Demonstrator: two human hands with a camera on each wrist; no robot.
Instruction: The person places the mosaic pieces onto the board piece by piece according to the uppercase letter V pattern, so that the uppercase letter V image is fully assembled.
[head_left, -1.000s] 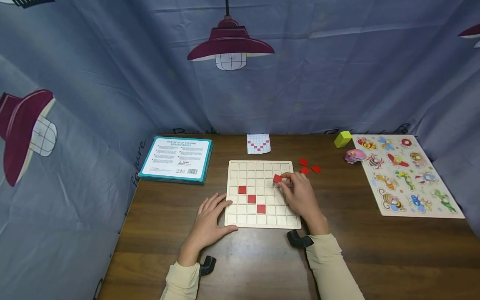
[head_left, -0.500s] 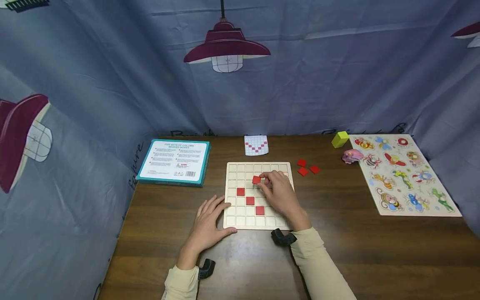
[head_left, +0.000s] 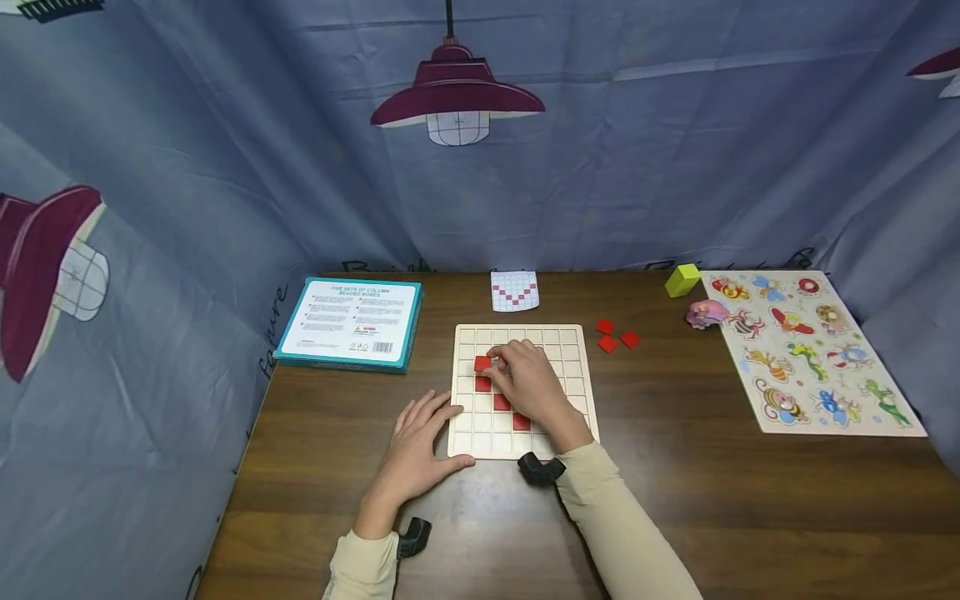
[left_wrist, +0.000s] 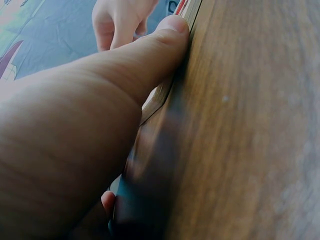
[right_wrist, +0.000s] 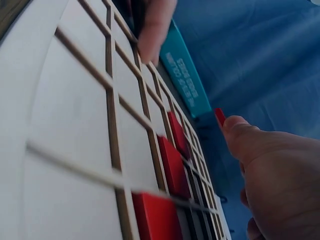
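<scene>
A pale wooden grid board (head_left: 468, 437) lies on the table with three red square tiles (head_left: 483, 384) set in its cells in a diagonal. Above its left part, my right hand (head_left: 531, 385) pinches another red tile (right_wrist: 220, 117) between thumb and fingers. The right wrist view shows that tile held up off the board. My left hand (head_left: 416, 437) lies spread at the board's left edge. Its thumb (left_wrist: 172, 37) touches the near left corner, and a fingertip (right_wrist: 152, 40) shows at the edge in the right wrist view.
Three loose red tiles (head_left: 607, 343) lie right of the board. Behind it is a card (head_left: 514, 291) with a V-shaped pattern of coloured squares. A teal-edged box (head_left: 352, 325) sits at left; a yellow-green block (head_left: 682, 281), a pink toy (head_left: 707, 314) and a picture board (head_left: 817, 354) are at right.
My right hand has carried the pinched red tile leftward across the board, from its right side to its left part. The left hand stays in place at the board's edge.
</scene>
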